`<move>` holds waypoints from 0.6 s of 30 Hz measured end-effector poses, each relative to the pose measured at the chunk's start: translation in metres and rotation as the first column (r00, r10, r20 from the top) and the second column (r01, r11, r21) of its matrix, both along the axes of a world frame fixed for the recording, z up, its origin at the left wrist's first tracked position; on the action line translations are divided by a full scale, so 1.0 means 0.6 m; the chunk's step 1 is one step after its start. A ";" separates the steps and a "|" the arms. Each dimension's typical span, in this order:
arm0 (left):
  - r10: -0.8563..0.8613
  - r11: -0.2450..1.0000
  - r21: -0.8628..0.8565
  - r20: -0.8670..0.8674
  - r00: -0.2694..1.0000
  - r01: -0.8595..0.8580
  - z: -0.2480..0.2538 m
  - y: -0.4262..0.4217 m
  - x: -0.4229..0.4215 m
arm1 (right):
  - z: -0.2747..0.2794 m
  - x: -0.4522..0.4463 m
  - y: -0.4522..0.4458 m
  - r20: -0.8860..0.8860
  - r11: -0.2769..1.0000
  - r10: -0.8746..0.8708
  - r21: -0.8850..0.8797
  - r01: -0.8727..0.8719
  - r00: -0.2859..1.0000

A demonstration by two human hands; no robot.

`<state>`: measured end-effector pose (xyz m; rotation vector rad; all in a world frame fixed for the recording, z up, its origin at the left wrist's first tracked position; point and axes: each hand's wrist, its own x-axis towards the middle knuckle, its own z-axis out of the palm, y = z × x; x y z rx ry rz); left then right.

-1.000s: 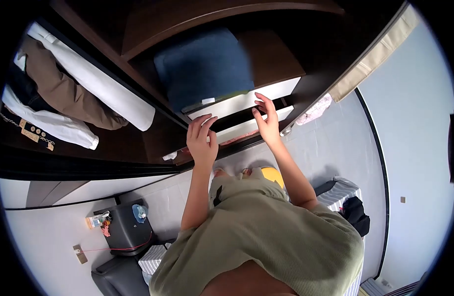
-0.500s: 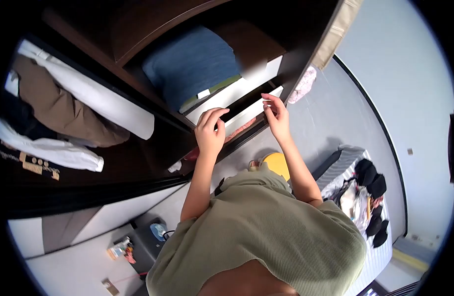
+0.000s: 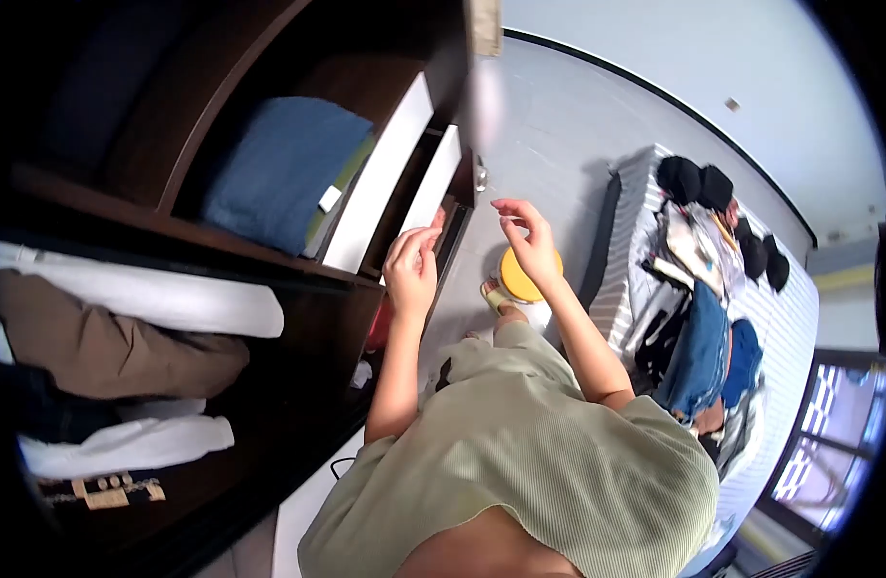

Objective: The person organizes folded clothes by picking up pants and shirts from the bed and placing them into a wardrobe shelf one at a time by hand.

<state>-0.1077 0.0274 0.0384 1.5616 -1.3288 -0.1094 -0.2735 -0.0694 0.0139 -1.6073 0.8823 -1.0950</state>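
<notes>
My left hand (image 3: 411, 270) is raised in front of the wardrobe, its fingers loosely bent and nothing visible in them. It overlaps the lower end of a white drawer front (image 3: 437, 183) in view; whether they touch I cannot tell. To the right, my right hand (image 3: 528, 239) hangs in the air with fingers apart and holds nothing. The drawer stands partly pulled out, with a dark gap behind its front. Above it, a folded blue garment (image 3: 287, 169) lies on the shelf over a green one (image 3: 351, 166).
Brown trousers (image 3: 115, 337) and white garments hang at left in the dark wardrobe. A yellow round stool (image 3: 529, 275) stands on the floor past my right hand. At right, a striped bed (image 3: 785, 318) bears jeans (image 3: 698, 352), black caps (image 3: 679, 178) and heaped clothes.
My view has turned to the right, bringing more of the bed and a window into sight. My hands have drawn back from the drawer, the right one now clear of its front.
</notes>
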 end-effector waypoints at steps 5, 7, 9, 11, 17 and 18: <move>-0.192 0.981 0.016 -0.048 0.980 0.193 -0.036 -0.011 -0.042 | -0.014 -0.069 0.056 -0.041 0.987 -0.156 0.029 0.157 0.987; -0.242 0.969 0.029 -0.041 0.969 0.243 -0.032 -0.013 -0.066 | -0.025 -0.097 0.072 -0.065 0.980 -0.199 0.009 0.200 0.978; -0.299 0.953 0.039 -0.052 0.953 0.301 -0.028 -0.016 -0.088 | -0.030 -0.124 0.085 -0.086 0.965 -0.259 0.029 0.262 0.962; -0.353 0.933 0.045 -0.079 0.932 0.357 -0.028 -0.018 -0.108 | -0.042 -0.146 0.095 -0.084 0.948 -0.309 0.053 0.314 0.947; -0.510 0.858 0.008 -0.097 0.854 0.513 -0.026 -0.036 -0.186 | -0.025 -0.204 0.131 -0.091 0.918 -0.393 0.013 0.395 0.915; -0.532 0.844 0.005 -0.120 0.838 0.537 -0.026 -0.034 -0.203 | -0.022 -0.217 0.140 -0.095 0.912 -0.407 0.010 0.410 0.908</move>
